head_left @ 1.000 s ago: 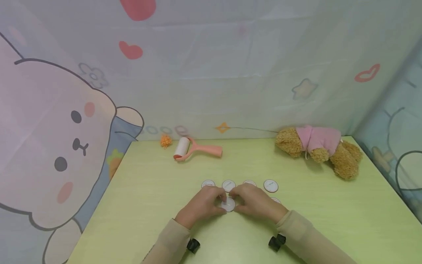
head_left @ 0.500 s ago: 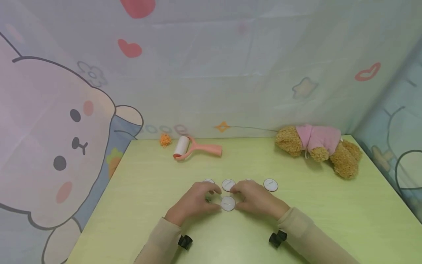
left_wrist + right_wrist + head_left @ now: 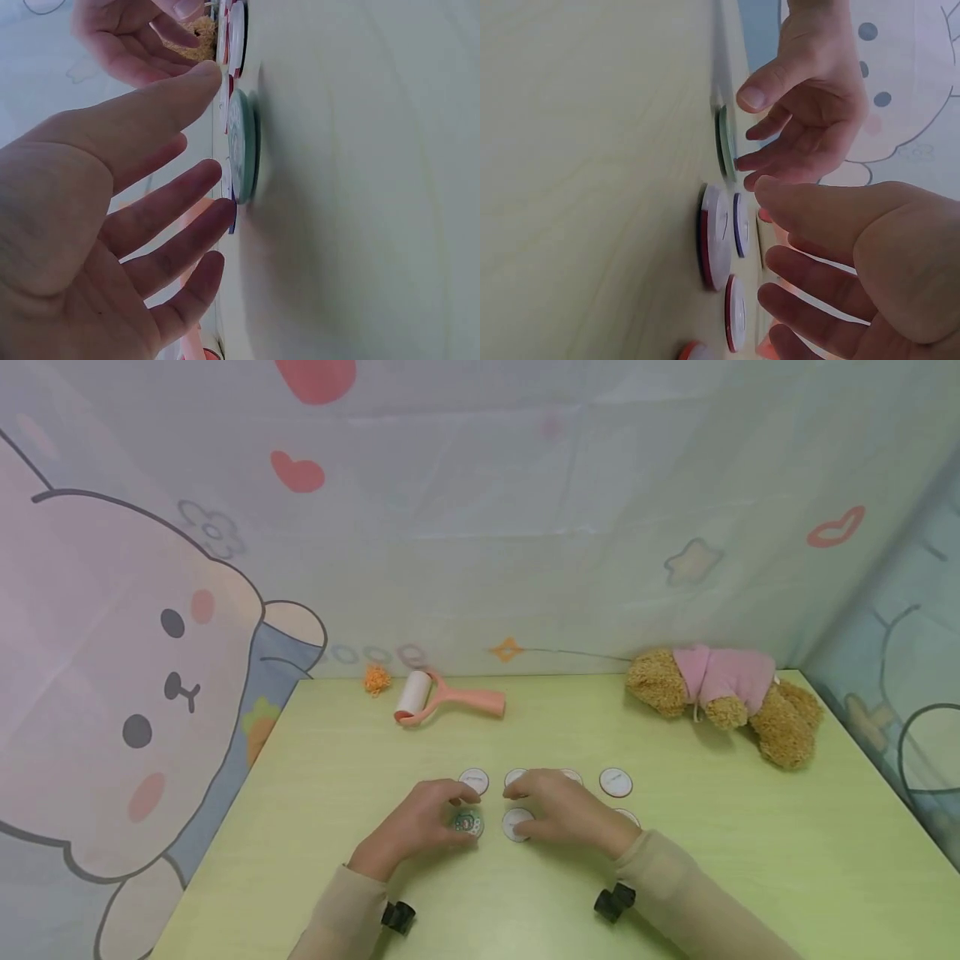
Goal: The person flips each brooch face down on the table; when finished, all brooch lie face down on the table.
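Note:
Several round pin-back badges lie on the table in two rows. Beside my left hand (image 3: 420,822) is a green badge (image 3: 468,823), face up with a drawn picture. In the left wrist view, the left fingers are spread and relaxed around this green badge (image 3: 241,146); contact cannot be told. My right hand (image 3: 573,814) hovers over a white-backed badge (image 3: 514,824), its thumb overlapping it in the head view. The right wrist view has loosely extended fingers apart from the red-edged badge (image 3: 715,236). The right hand partly hides badges behind it.
Farther back are a pink-handled lint roller (image 3: 468,699) and a small orange tuft (image 3: 377,680). A brown teddy bear (image 3: 723,689) in a pink top lies at the back right. Another white-backed badge (image 3: 616,782) ends the back row. A printed curtain (image 3: 480,527) hangs behind the table.
My left hand has moved left, bringing the green badge into sight. The right hand has shifted slightly left over the white-backed badge, which has stayed in about the same place.

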Available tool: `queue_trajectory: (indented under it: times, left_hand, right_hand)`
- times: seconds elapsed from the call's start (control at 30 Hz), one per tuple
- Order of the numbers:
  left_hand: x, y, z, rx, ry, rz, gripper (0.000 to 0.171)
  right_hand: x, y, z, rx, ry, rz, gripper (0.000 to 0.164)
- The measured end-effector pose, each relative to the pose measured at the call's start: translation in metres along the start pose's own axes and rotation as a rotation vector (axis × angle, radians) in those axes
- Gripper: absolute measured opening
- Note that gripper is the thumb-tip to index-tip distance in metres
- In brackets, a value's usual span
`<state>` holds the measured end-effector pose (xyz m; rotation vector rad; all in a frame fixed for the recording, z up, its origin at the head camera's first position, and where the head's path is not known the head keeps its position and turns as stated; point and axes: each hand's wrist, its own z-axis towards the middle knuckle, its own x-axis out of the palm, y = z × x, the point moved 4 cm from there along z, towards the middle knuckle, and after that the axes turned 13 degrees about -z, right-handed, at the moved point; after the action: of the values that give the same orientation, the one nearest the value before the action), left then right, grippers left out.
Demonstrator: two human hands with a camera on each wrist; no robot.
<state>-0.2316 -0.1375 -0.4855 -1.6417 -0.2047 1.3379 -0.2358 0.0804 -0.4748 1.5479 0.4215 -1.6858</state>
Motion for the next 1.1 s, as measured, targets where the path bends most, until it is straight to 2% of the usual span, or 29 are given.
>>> queue_trajectory:
  times: [0.33, 0.5, 0.67, 1.1]
  left_hand:
    - [-0.003, 0.004, -0.011, -0.009, -0.001, -0.012, 0.049]
    - [-0.003, 0.008, -0.012, -0.004, -0.003, -0.024, 0.048]
    - [-0.003, 0.010, -0.012, 0.001, -0.011, -0.021, 0.049]
    - [-0.003, 0.010, -0.013, -0.022, -0.048, -0.014, 0.048]
  right_hand:
    - [0.014, 0.015, 0.021, -0.027, 0.013, -0.004, 0.040]
    - [0.017, 0.023, 0.029, -0.011, 0.028, -0.019, 0.042]
    - [0.022, 0.026, 0.032, 0.022, 0.052, -0.030, 0.043]
    - [0.033, 0.030, 0.038, -0.009, 0.034, -0.110, 0.043]
